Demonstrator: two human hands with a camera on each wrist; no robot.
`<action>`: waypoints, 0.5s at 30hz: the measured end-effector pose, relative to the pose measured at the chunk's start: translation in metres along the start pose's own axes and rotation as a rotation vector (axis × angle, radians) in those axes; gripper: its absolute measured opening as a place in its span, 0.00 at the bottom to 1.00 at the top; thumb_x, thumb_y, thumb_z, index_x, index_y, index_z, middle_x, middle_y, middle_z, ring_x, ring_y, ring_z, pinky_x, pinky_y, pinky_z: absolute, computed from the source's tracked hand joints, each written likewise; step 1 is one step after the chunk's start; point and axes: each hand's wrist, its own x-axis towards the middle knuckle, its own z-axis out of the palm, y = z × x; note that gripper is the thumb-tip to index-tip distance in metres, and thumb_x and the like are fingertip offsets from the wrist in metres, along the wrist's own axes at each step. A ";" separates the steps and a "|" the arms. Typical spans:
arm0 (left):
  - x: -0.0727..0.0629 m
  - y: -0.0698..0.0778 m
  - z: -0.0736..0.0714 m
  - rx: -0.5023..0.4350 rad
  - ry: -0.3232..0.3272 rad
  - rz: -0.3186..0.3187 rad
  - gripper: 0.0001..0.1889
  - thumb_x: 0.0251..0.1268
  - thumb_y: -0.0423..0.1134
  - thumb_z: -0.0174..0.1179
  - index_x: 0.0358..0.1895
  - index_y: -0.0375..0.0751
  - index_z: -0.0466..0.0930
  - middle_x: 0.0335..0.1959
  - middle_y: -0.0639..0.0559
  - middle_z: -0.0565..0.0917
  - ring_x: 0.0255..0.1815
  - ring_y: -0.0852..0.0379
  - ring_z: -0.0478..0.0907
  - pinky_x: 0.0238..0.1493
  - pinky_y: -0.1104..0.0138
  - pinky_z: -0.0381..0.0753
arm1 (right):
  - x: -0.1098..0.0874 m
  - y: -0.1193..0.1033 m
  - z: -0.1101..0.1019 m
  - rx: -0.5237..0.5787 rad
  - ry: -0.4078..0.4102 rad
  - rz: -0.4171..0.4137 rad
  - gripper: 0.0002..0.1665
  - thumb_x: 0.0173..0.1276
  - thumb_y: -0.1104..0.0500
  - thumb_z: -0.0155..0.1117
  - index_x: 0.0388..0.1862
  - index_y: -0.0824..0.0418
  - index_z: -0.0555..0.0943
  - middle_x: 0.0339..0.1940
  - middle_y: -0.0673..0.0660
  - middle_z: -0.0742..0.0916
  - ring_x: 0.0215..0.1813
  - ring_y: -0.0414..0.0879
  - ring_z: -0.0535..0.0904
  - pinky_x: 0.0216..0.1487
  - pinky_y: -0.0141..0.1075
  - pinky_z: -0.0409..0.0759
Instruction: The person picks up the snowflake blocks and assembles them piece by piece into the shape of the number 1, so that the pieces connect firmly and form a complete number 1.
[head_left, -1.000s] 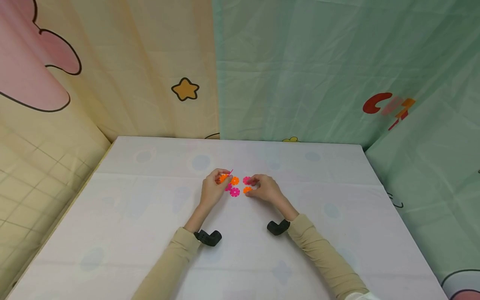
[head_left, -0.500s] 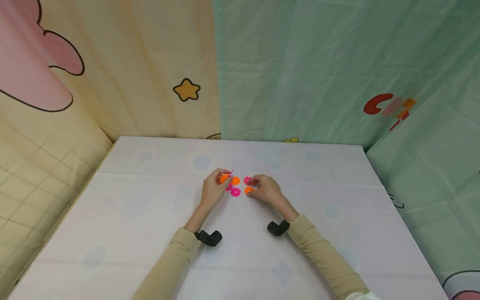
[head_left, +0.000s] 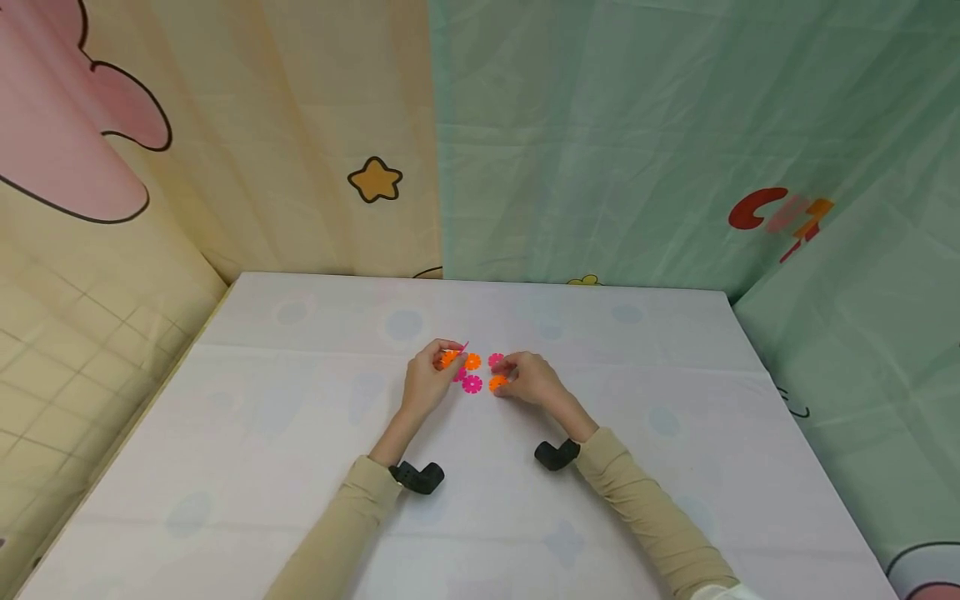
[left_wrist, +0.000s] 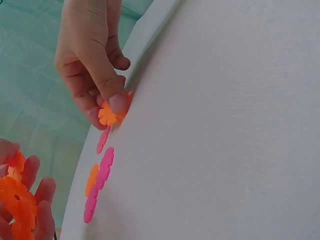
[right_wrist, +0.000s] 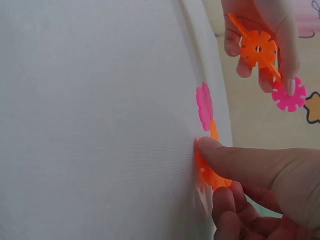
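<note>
My left hand [head_left: 429, 377] holds a joined piece of orange notched snowflake discs [right_wrist: 258, 49] above the table. A pink notched disc [right_wrist: 295, 100] sits at one end of this piece, under the thumb in the right wrist view. To its right, my right hand [head_left: 534, 377] pinches a single orange notched disc [right_wrist: 214, 174] between thumb and fingers, close over the tabletop. Between the hands lie a pink disc [head_left: 472, 384] and an orange disc [head_left: 472, 361]. Another pink disc [head_left: 496, 359] lies just beyond the right fingertips. One more pink disc [head_left: 460, 376] shows partly behind the left thumb.
A white cloth with pale printed shapes covers the table [head_left: 480, 517]. Printed curtains [head_left: 637, 142] stand behind it and at both sides. Each wrist carries a black camera mount [head_left: 420, 477] below the beige sleeves [head_left: 333, 521].
Both hands stay almost in place and keep their holds. The orange disc in the right hand shows slightly more fully now, and the head view has shifted a little.
</note>
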 end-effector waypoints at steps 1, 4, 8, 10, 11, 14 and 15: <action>0.000 0.000 0.000 0.005 -0.001 0.000 0.11 0.65 0.42 0.62 0.48 0.44 0.80 0.28 0.42 0.84 0.21 0.56 0.69 0.23 0.74 0.65 | -0.001 0.000 -0.001 0.000 -0.003 0.007 0.18 0.55 0.57 0.75 0.46 0.57 0.85 0.37 0.52 0.85 0.35 0.45 0.76 0.36 0.32 0.76; 0.000 0.001 0.000 0.028 0.006 0.007 0.11 0.64 0.42 0.62 0.47 0.44 0.81 0.28 0.42 0.84 0.22 0.56 0.69 0.24 0.73 0.65 | -0.003 0.001 -0.003 0.001 -0.003 0.007 0.15 0.56 0.57 0.74 0.43 0.58 0.86 0.34 0.52 0.85 0.34 0.45 0.76 0.34 0.31 0.76; 0.000 0.002 0.002 0.059 0.004 0.021 0.12 0.63 0.42 0.63 0.47 0.43 0.81 0.29 0.46 0.85 0.23 0.57 0.69 0.25 0.73 0.67 | -0.005 0.004 -0.008 0.013 -0.009 -0.025 0.09 0.59 0.60 0.71 0.38 0.58 0.85 0.32 0.52 0.84 0.32 0.44 0.76 0.33 0.31 0.76; -0.001 0.002 0.003 0.065 -0.006 0.022 0.12 0.64 0.42 0.63 0.47 0.44 0.81 0.31 0.47 0.86 0.23 0.57 0.70 0.24 0.74 0.67 | -0.006 0.005 -0.011 0.024 -0.017 -0.045 0.06 0.60 0.61 0.69 0.37 0.59 0.84 0.32 0.52 0.84 0.31 0.44 0.76 0.32 0.31 0.76; -0.001 0.002 0.004 0.065 -0.011 0.021 0.12 0.64 0.42 0.63 0.47 0.44 0.81 0.32 0.48 0.86 0.23 0.56 0.70 0.24 0.74 0.68 | -0.006 0.005 -0.013 0.028 -0.019 -0.054 0.05 0.61 0.62 0.68 0.37 0.59 0.84 0.31 0.53 0.84 0.31 0.45 0.75 0.31 0.31 0.76; -0.001 0.003 0.006 0.073 -0.019 0.022 0.11 0.64 0.42 0.62 0.47 0.44 0.81 0.35 0.48 0.87 0.27 0.56 0.73 0.26 0.74 0.71 | -0.006 0.005 -0.017 0.042 -0.006 -0.064 0.07 0.64 0.62 0.65 0.41 0.60 0.84 0.32 0.54 0.83 0.30 0.45 0.75 0.29 0.31 0.75; -0.001 0.003 0.006 0.077 -0.020 0.022 0.11 0.65 0.43 0.62 0.47 0.44 0.82 0.35 0.49 0.86 0.29 0.55 0.74 0.28 0.74 0.71 | -0.006 0.005 -0.019 0.045 0.003 -0.062 0.08 0.65 0.62 0.64 0.42 0.60 0.84 0.33 0.55 0.83 0.30 0.45 0.75 0.28 0.30 0.75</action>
